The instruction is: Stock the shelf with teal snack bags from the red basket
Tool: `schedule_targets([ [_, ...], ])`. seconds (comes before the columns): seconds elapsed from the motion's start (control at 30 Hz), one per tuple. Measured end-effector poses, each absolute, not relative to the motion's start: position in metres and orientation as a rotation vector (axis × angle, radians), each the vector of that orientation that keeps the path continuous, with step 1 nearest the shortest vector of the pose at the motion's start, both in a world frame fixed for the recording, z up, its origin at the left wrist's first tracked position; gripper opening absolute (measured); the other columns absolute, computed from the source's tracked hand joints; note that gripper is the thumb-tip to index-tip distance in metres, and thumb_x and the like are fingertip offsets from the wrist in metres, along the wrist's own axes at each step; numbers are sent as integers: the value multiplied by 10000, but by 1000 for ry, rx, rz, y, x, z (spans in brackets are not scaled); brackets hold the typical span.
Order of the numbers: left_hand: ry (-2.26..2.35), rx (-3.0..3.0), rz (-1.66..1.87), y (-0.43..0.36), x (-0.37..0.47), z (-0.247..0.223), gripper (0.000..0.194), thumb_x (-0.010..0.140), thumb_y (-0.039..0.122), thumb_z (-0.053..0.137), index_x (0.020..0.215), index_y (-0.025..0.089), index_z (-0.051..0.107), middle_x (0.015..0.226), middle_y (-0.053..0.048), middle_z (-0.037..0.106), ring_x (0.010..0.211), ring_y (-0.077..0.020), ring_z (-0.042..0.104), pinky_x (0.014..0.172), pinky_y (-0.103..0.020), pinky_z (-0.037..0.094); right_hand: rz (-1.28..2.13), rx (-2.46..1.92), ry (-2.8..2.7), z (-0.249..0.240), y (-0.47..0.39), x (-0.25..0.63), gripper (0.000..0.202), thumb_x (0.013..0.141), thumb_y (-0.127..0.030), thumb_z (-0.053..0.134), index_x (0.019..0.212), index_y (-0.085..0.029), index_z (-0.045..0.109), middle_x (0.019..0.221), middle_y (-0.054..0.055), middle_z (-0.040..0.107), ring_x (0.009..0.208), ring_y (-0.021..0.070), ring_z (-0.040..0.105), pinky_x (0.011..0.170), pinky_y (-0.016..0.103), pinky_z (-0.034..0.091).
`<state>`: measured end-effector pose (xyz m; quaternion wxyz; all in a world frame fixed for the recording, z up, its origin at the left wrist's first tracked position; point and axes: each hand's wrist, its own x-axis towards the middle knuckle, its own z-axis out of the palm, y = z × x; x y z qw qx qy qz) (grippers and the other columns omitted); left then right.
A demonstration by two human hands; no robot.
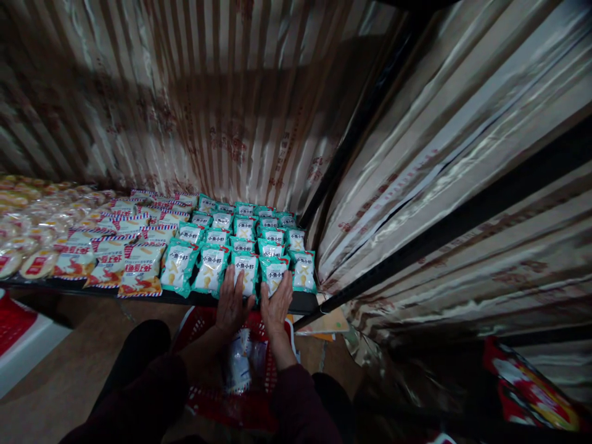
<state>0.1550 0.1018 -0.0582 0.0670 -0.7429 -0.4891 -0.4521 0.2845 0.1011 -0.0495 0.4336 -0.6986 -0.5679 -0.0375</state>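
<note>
Teal-and-white snack packets (211, 266) stand in several rows at the right end of a low shelf. My left hand (232, 302) rests with straight fingers against the lower part of a front-row packet (244, 269). Beside it my right hand (277, 302) lies, fingers stretched out, against the front-row packet (274, 271) to the right. Neither hand is wrapped round a packet. Below my forearms stands a red plastic basket (208, 404) with a clear-wrapped bundle (239, 364) inside; my arms hide part of it.
Left of the teal packets lie orange-and-white snack bags (141, 268) and round clear-wrapped packs (39, 264). A striped plastic curtain (231, 111) hangs behind. Dark shelf posts (365, 287) slant at the right. A red-and-white container (28, 345) sits at lower left, a red package (531, 382) at lower right.
</note>
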Motion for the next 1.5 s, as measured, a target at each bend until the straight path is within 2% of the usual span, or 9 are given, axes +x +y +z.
schedule_targets([
  [0.2, -1510, -2237, -1357, 106, 160, -59, 795, 876, 342, 553, 1491, 114, 104, 1542, -266, 128, 1427, -369, 184, 1056, -537, 360, -85, -1753, -1408, -53, 103, 287, 786, 893, -557, 416, 1471, -81, 177, 1435, 270, 369, 1349, 346, 332, 1000, 528, 363],
  [0.47, -1503, -2248, -1357, 102, 157, -55, 838, 859, 385, 578, 1493, 128, 93, 1546, -260, 119, 1431, -375, 160, 1067, -560, 330, -191, -1717, -1416, -55, 93, 288, 799, 871, -568, 458, 1472, -120, 181, 1462, 274, 303, 1378, 364, 265, 1010, 594, 318],
  [0.67, -1495, -2271, -1359, 96, 157, -50, 791, 866, 322, 563, 1493, 128, 122, 1556, -238, 120, 1437, -362, 150, 1084, -555, 305, -295, -1612, -1458, -44, 83, 286, 616, 938, -397, 406, 1457, -114, 233, 1472, 256, 297, 1395, 327, 234, 1031, 599, 309],
  [0.8, -1529, -2302, -1345, 94, 159, -50, 748, 877, 298, 528, 1492, 125, 140, 1557, -236, 111, 1439, -363, 139, 1078, -555, 308, -284, -1490, -1532, -21, 85, 281, 542, 958, -318, 369, 1457, -148, 244, 1479, 218, 320, 1390, 286, 273, 1046, 566, 336],
  [1.03, -1624, -2292, -1566, 100, 159, -40, 604, 941, 271, 382, 1489, 167, 151, 1563, -207, 118, 1447, -322, 127, 1087, -567, 290, -98, -1417, -1641, 5, 92, 255, 495, 968, -329, 302, 1424, -141, 336, 1373, 180, 491, 1308, 243, 427, 1027, 497, 412],
  [1.17, -1747, -2235, -1800, 109, 153, -32, 513, 966, 290, 317, 1455, 148, 250, 1531, -192, 242, 1417, -266, 251, 1105, -513, 311, -21, -1423, -1648, 5, 92, 241, 494, 964, -346, 307, 1411, -142, 363, 1368, 173, 503, 1300, 236, 438, 1033, 485, 412],
  [1.33, -1869, -2187, -2001, 111, 145, -24, 481, 968, 310, 280, 1414, 146, 352, 1425, -161, 446, 1330, -232, 414, 1098, -462, 361, 2, -1467, -1623, -1, 86, 233, 475, 968, -351, 301, 1379, -131, 393, 1407, 191, 446, 1327, 249, 398, 1031, 511, 401],
  [1.5, -1733, -2210, -1912, 132, 132, -1, 402, 910, 198, 339, 1253, 164, 545, 1349, -109, 542, 1293, -223, 457, 1081, -458, 390, 4, -1462, -1631, -16, 74, 227, 453, 965, -327, 312, 1365, -138, 407, 1430, 199, 404, 1356, 261, 353, 1030, 525, 394],
])
